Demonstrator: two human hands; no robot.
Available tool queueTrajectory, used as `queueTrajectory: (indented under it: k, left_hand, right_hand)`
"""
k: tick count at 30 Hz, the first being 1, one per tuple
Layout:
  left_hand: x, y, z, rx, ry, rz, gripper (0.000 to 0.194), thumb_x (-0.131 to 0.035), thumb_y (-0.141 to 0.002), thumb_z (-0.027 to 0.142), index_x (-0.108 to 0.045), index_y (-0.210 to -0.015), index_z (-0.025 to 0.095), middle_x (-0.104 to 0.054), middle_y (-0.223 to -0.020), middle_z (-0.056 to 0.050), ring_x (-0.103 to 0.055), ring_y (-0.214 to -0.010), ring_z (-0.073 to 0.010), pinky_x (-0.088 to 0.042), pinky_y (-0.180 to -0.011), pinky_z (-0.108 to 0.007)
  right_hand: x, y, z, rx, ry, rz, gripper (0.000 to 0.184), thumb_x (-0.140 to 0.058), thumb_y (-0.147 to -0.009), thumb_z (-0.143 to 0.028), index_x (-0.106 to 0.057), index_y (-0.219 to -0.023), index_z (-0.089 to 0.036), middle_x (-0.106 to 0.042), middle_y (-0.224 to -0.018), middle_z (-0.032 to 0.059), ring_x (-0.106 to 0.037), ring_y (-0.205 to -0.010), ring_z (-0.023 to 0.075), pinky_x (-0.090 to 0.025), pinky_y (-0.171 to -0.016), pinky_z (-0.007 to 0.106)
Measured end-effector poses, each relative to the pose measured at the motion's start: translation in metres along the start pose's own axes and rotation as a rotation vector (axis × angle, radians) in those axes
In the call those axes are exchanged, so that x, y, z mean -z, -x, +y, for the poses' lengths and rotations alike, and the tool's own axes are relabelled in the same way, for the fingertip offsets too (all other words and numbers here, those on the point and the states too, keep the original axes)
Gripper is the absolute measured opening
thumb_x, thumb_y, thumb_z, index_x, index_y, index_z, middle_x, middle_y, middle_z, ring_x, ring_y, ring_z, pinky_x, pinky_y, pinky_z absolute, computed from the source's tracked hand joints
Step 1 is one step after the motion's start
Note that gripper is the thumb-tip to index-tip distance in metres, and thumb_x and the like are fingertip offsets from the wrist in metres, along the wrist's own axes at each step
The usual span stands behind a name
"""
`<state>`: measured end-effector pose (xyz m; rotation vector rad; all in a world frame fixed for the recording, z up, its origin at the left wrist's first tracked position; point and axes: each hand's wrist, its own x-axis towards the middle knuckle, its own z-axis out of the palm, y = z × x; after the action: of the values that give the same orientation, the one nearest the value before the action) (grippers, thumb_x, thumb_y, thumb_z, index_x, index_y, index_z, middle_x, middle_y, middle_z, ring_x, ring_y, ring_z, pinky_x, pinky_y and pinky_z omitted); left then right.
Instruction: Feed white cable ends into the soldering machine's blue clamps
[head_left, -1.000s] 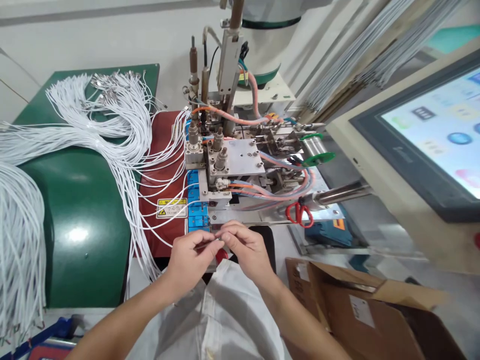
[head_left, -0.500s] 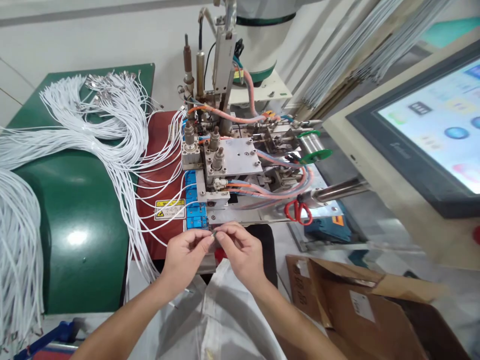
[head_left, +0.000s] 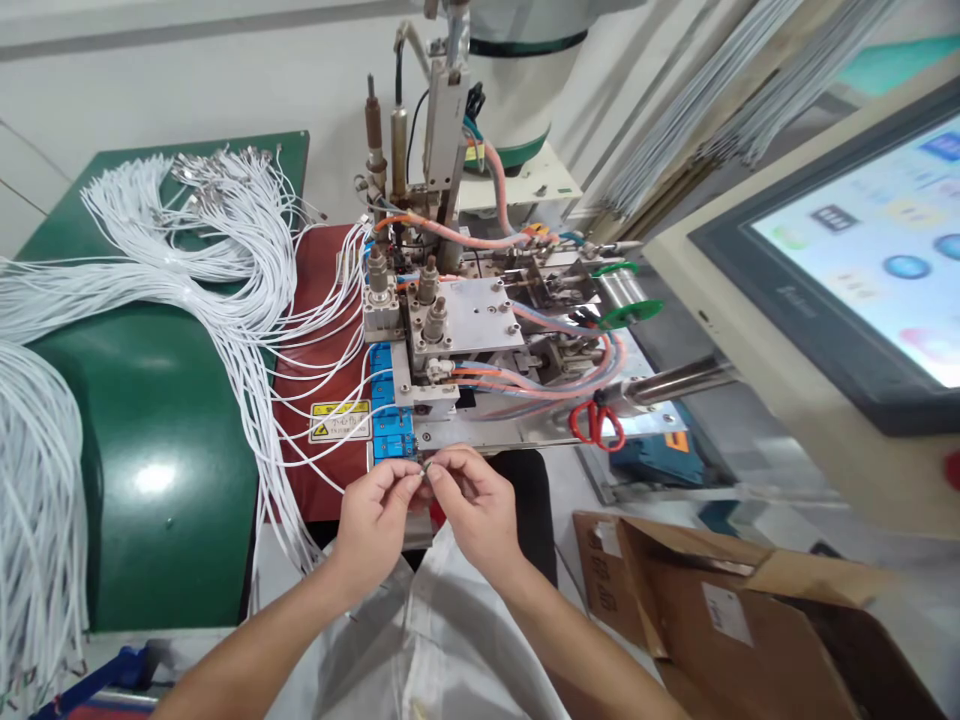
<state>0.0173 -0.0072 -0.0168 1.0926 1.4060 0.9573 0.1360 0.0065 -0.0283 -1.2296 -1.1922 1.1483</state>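
Note:
My left hand (head_left: pixel 379 515) and my right hand (head_left: pixel 474 505) meet in front of the machine, both closed in a pinch. Between the fingertips is a tiny dark-greenish piece, seemingly the wire end of a white cable (head_left: pixel 425 467); the fingers hide most of it. One white cable runs down toward the back of my left hand. Just beyond the fingertips is a row of blue clamp blocks (head_left: pixel 390 422) along the machine's edge, with several white cables leading into them from the left. The metal soldering machine (head_left: pixel 469 315) stands behind.
White cable bundles (head_left: pixel 247 350) lie over a green table (head_left: pixel 165 540) at left. A red mat with a warning label (head_left: pixel 341 421) lies beside the blocks. Red-handled scissors (head_left: pixel 597 424), a solder wire spool (head_left: pixel 628 295), a touchscreen (head_left: pixel 862 250) and an open cardboard box (head_left: pixel 735 620) are on the right.
Both hands stay pinched together at nearly the same spot. My right hand has shifted slightly left and its fingers have rolled a little; my left wrist has dropped slightly.

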Motion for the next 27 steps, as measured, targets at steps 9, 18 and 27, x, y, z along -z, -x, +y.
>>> queueTrajectory:
  k: [9,18,27]
  left_hand:
    - [-0.001,0.001,0.003,-0.013,0.035,-0.044,0.017,-0.046,-0.084,0.027,-0.055,-0.076,0.016,-0.055,-0.064,0.001,-0.052,-0.059,-0.0099,-0.045,-0.059,-0.021]
    - [0.000,0.000,0.006,0.029,0.192,-0.057,0.020,-0.048,-0.084,0.030,-0.055,-0.071,0.015,-0.056,-0.062,0.001,-0.051,-0.054,-0.0087,-0.043,-0.055,-0.020]
    - [0.015,0.006,0.001,-0.372,-0.529,-0.006,0.017,-0.048,-0.082,0.018,-0.065,-0.086,0.019,-0.065,-0.086,-0.005,-0.060,-0.078,-0.0153,-0.047,-0.072,-0.025]
  right_hand:
    - [0.007,-0.004,-0.004,0.068,-0.007,-0.078,0.008,-0.058,-0.077,-0.017,-0.065,-0.074,-0.020,-0.060,-0.073,0.0033,-0.058,-0.067,0.0147,-0.048,-0.062,0.028]
    - [0.006,-0.013,-0.005,0.052,-0.146,-0.189,0.010,-0.058,-0.077,-0.017,-0.067,-0.075,-0.021,-0.060,-0.074,0.0027,-0.058,-0.069,0.0151,-0.048,-0.064,0.029]
    - [0.020,-0.019,-0.028,0.345,0.510,-0.339,0.012,-0.053,-0.078,-0.013,-0.063,-0.074,-0.018,-0.062,-0.070,0.0045,-0.053,-0.069,0.0169,-0.043,-0.066,0.031]
